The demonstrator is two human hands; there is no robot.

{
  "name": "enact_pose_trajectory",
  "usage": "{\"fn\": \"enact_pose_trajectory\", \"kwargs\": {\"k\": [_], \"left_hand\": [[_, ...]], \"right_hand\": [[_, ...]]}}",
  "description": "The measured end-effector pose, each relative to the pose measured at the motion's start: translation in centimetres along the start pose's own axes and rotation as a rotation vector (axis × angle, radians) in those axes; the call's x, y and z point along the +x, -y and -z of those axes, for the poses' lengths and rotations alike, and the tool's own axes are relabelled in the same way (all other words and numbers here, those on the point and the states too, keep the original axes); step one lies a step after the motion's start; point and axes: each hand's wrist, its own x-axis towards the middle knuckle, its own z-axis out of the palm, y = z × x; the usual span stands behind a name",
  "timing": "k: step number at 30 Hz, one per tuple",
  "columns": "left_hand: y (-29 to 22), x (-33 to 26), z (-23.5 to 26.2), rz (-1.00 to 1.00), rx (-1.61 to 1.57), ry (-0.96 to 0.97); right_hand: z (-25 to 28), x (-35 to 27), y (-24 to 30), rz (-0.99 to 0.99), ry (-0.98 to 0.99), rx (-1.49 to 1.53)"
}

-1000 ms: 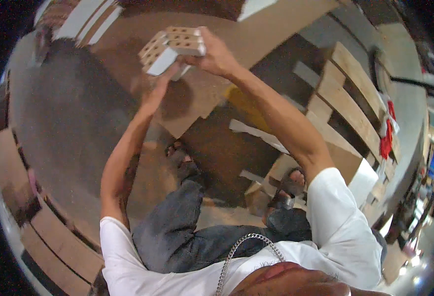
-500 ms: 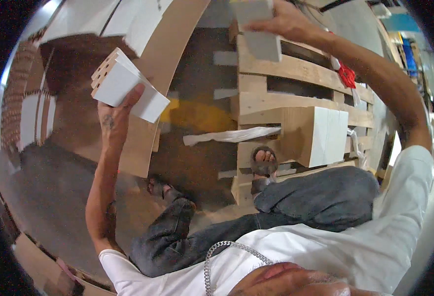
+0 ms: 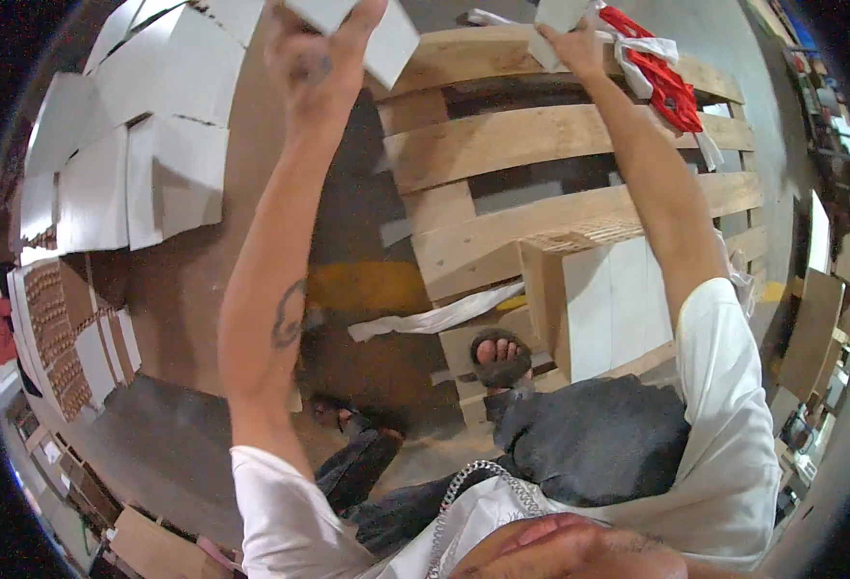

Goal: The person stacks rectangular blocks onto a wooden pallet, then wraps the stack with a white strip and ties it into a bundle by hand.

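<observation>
At the upper edge, my left hand (image 3: 320, 56) is closed on white cardboard pieces (image 3: 393, 46), partly cut off by the frame. To its right, over the far end of a wooden pallet (image 3: 502, 145), my right hand (image 3: 575, 44) grips another white cardboard piece (image 3: 558, 13). Its far part is out of view. On the near part of the pallet stands a block of cartons (image 3: 608, 304), with white faces and brown edges. Whether my right hand's piece touches the pallet, I cannot tell.
White cartons (image 3: 97, 183) are stacked high on the left, with brown-edged ones (image 3: 63, 333) below. Red and white cloth-like strips (image 3: 656, 72) lie at the pallet's far right. A white strip (image 3: 434, 317) stretches from the pallet across the floor. My foot (image 3: 500, 357) is beside the carton block.
My left hand has moved up and right with its white cardboard pieces. My right hand, still gripping its piece, now appears slightly farther right, and the view has shifted.
</observation>
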Motion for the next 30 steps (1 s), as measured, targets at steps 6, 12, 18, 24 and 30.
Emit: {"fn": "enact_pose_trajectory", "kwargs": {"k": [6, 12, 18, 24, 30], "left_hand": [[5.1, 2.3, -14.8, -0.062, -0.082, -0.356], [17.7, 0.6, -17.8, -0.022, 0.091, -0.001], [11.2, 3.5, -13.1, -0.097, 0.598, 0.233], [6.1, 11.1, -2.2, -0.438, 0.796, 0.589], [-5.6, 11.8, -10.0, -0.565, 1.571, 1.135]], "right_hand": [[5.7, 2.4, 0.9, -0.021, -0.013, 0.014], [5.5, 1.3, 3.6, 0.107, -0.219, 0.307], [6.5, 0.7, -2.4, -0.027, 0.197, -0.039], [17.9, 6.0, 3.8, 0.199, 0.623, -0.226], [17.8, 12.5, -0.9, 0.634, 0.46, -0.614]]}}
